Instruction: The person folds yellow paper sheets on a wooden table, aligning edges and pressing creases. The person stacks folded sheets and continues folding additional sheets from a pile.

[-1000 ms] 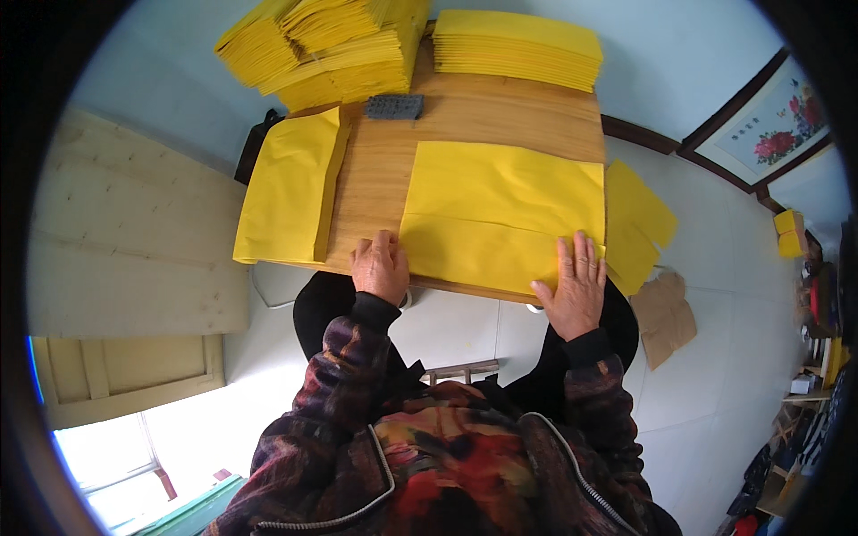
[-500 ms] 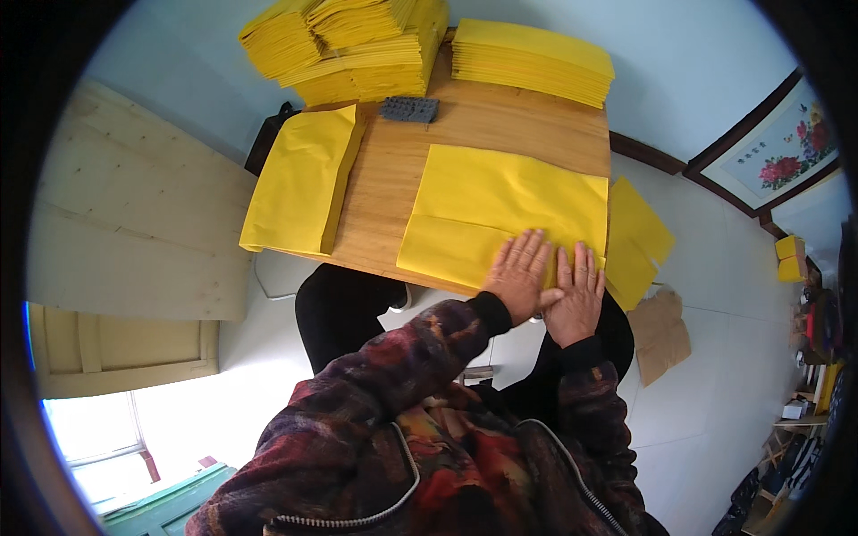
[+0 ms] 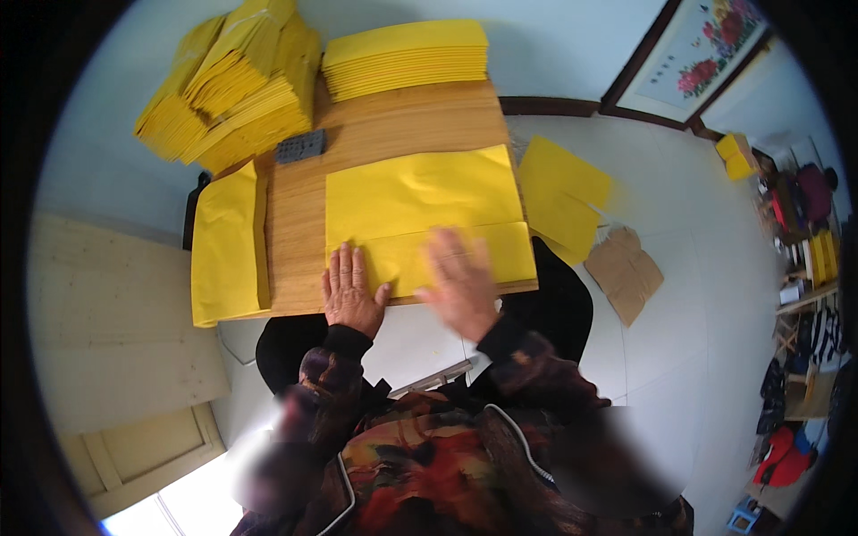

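Note:
A yellow paper sheet (image 3: 420, 192) lies near the front edge of the wooden table (image 3: 384, 112), with a crease or folded edge running across it, left to right. My left hand (image 3: 353, 295) rests flat on its near left corner, fingers stretched out. Over the near right part is my right hand (image 3: 462, 284), blurred by motion but with its fingers extended and nothing visible in them. Whether that palm touches the paper I cannot tell. To the left, a folded yellow paper piece (image 3: 228, 241) with a narrow side fold lies along the table edge.
Bundled yellow paper stacks (image 3: 255, 80) fill the far left corner, beside a neat yellow stack (image 3: 407, 58). A dark grey studded block (image 3: 301, 146) lies before them. Yellow sheets (image 3: 563, 196) and brown paper (image 3: 626, 268) are right of the table. A framed flower picture (image 3: 688, 58) leans farther off.
My left hand has moved left across the paper to its near left corner, while the right stays over the right part, now blurred. The whole view has shifted and turned.

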Motion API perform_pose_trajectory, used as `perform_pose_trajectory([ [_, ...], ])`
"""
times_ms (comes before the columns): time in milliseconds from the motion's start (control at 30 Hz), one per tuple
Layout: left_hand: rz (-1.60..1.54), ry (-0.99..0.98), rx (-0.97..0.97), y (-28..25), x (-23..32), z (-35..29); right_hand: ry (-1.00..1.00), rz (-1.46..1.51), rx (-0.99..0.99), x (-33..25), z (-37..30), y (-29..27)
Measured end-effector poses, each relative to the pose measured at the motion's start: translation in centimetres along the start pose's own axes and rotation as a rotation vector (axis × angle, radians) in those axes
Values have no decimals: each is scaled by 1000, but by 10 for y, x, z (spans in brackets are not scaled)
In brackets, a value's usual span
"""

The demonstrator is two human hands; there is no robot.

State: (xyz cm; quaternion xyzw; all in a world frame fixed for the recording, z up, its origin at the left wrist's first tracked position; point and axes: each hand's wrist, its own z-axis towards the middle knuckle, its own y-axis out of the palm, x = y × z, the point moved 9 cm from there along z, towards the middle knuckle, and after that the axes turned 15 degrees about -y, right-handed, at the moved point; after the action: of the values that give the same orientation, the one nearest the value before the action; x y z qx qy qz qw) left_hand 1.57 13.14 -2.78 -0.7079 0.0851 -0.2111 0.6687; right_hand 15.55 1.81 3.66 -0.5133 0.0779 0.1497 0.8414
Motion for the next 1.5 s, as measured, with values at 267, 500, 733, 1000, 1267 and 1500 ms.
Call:
perform_pose_trajectory([
  [267, -6, 44, 35, 0, -1, 2, -78, 105, -162, -36, 15, 61],
  [500, -20, 13, 36, -7, 2, -1, -7, -75, -268, 31, -10, 27],
  [733, -22, 1, 17, -4, 0, 1, 153, -166, -247, 91, -39, -21],
  [1000, -62, -18, 10, -8, 3, 3, 363, -250, -116, 105, -56, -58],
  [1267, -83, -44, -12, -12, 5, -1, -39, -77, -353, -14, -13, 28],
  [1500, -57, -177, -14, -15, 18, -1, 142, -283, -332, 41, -47, -11],
])
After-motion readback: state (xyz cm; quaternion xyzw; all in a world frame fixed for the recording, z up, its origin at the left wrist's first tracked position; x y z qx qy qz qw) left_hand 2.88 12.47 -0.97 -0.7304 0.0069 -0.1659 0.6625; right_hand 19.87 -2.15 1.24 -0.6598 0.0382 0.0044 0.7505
